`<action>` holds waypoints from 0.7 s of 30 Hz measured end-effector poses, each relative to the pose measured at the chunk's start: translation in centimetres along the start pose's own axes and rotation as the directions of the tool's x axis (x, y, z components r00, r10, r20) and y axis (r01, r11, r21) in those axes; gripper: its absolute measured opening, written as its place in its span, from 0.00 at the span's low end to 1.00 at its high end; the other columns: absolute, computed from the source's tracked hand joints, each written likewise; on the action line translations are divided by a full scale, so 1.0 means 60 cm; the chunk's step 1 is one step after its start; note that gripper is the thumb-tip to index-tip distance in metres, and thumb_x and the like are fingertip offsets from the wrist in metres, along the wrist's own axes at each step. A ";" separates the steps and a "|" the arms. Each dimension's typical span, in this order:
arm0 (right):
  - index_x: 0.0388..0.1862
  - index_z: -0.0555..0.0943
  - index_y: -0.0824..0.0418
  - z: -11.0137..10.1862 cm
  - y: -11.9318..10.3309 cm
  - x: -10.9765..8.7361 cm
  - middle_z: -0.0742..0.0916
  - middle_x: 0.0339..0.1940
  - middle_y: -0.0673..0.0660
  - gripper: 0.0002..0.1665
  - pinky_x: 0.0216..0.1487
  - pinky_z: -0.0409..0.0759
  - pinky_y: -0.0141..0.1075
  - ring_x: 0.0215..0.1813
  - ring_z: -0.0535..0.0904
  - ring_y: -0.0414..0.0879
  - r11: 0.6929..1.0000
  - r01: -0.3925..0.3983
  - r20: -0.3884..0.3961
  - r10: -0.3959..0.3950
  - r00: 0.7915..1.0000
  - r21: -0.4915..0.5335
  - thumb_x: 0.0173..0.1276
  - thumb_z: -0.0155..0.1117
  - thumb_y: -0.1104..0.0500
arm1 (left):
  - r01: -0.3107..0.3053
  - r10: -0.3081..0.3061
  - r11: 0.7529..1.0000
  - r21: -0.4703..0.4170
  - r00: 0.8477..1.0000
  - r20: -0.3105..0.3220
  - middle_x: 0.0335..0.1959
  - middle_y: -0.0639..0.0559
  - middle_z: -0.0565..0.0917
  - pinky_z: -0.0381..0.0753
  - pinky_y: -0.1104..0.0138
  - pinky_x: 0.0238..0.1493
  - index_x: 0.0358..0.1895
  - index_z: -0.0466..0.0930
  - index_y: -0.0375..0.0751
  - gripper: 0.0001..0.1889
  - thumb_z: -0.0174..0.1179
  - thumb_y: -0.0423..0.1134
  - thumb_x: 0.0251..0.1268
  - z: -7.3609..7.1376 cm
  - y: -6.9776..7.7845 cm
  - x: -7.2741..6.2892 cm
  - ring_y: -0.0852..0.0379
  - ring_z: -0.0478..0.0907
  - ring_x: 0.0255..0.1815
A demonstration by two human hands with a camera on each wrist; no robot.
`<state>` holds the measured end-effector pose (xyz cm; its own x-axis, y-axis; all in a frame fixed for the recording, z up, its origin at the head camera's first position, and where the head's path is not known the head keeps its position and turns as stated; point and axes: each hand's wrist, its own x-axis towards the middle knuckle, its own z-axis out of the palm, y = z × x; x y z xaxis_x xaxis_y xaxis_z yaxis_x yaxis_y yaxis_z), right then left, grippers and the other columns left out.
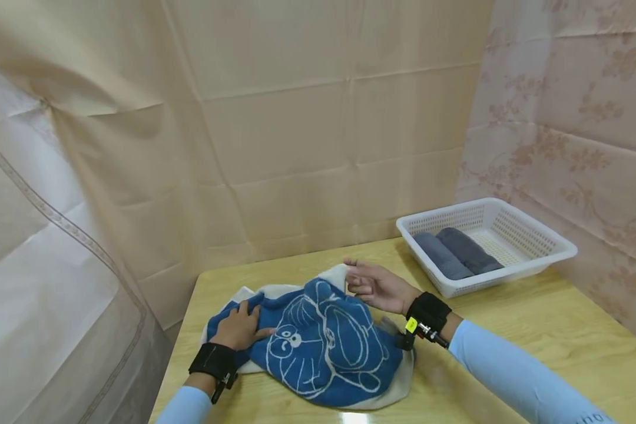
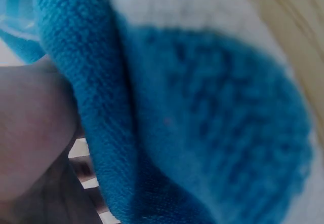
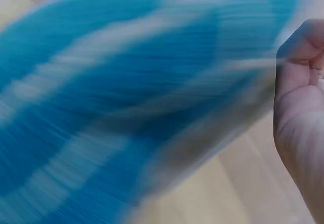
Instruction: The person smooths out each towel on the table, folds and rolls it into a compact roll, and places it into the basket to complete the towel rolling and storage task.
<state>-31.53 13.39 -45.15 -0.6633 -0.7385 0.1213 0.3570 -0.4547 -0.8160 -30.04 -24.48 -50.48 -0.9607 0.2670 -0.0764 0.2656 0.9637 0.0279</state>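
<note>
A blue towel (image 1: 318,341) with a white cartoon line drawing and an off-white border lies rumpled on the table. My left hand (image 1: 238,327) rests on its left part, fingers spread over the cloth. In the left wrist view, a blue fold of the towel (image 2: 96,107) stands up beside that hand (image 2: 30,133). At the towel's far edge, my right hand (image 1: 378,285) pinches a white corner and holds it raised. The right wrist view has the towel (image 3: 126,92) blurred and slanting up toward the right hand (image 3: 304,97).
At the table's back right stands a white plastic basket (image 1: 540,262) with perforated sides. Two rolled grey towels, one lighter roll (image 1: 440,256) and one darker roll (image 1: 469,250), lie in its left half. Beige curtains (image 1: 297,147) hang behind the wooden table (image 1: 487,365).
</note>
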 end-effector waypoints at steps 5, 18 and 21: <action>0.74 0.62 0.61 -0.028 0.010 -0.012 0.83 0.45 0.60 0.30 0.42 0.77 0.39 0.42 0.79 0.48 0.715 -0.210 -0.306 -0.007 0.952 -0.667 0.78 0.60 0.65 | 0.042 -0.042 0.999 0.017 0.999 0.005 0.67 0.26 0.68 0.80 0.37 0.48 0.72 0.71 0.30 0.45 0.60 0.67 0.68 0.004 -0.003 -0.004 0.25 0.71 0.62; 0.40 0.84 0.59 -0.034 0.115 -0.014 0.83 0.31 0.49 0.12 0.36 0.77 0.39 0.33 0.77 0.45 0.184 -0.383 -0.387 0.012 0.922 -0.905 0.64 0.77 0.55 | 0.019 -0.019 0.999 0.036 1.000 0.002 0.68 0.26 0.68 0.81 0.38 0.46 0.71 0.71 0.29 0.44 0.59 0.66 0.69 0.015 0.007 -0.005 0.25 0.71 0.62; 0.30 0.82 0.57 -0.033 0.106 -0.011 0.80 0.25 0.47 0.09 0.31 0.73 0.35 0.29 0.75 0.42 0.182 -0.343 -0.349 0.002 0.937 -0.921 0.64 0.74 0.58 | 0.015 -0.015 0.999 0.036 1.000 -0.007 0.68 0.26 0.68 0.81 0.39 0.46 0.71 0.71 0.29 0.44 0.59 0.66 0.69 0.012 0.008 -0.006 0.26 0.71 0.62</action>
<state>-30.14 11.98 -51.51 -0.8503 -0.5193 -0.0848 -0.3136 0.6295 -0.7109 -29.51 -24.08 -51.17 -0.9650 0.2527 -0.0699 0.2540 0.9672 -0.0094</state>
